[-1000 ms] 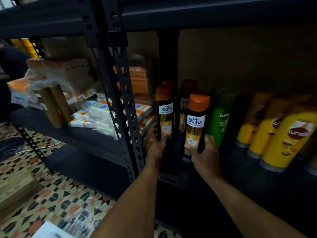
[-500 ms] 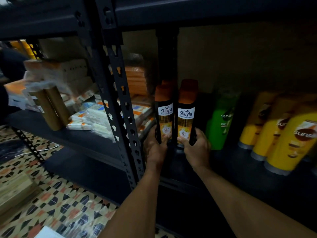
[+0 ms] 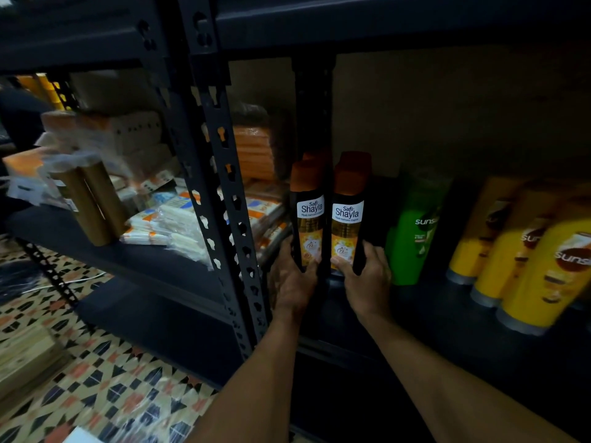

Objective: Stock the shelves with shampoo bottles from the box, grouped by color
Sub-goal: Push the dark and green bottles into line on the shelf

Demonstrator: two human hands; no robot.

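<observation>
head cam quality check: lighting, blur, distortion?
Head view: dim, shelf underside near black; the two black orange-capped Shayla bottles read sharp, yellow Sunsilk bottles and patterned floor tiles smear; wide-angle bends the perforated metal upright.

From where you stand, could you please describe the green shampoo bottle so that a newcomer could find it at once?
Look at the dark metal shelf right of the perforated upright post. Two black Safi Shayla bottles stand at its left end, yellow bottles at its right. The green bottle stands between those groups, the only green one in view.
</observation>
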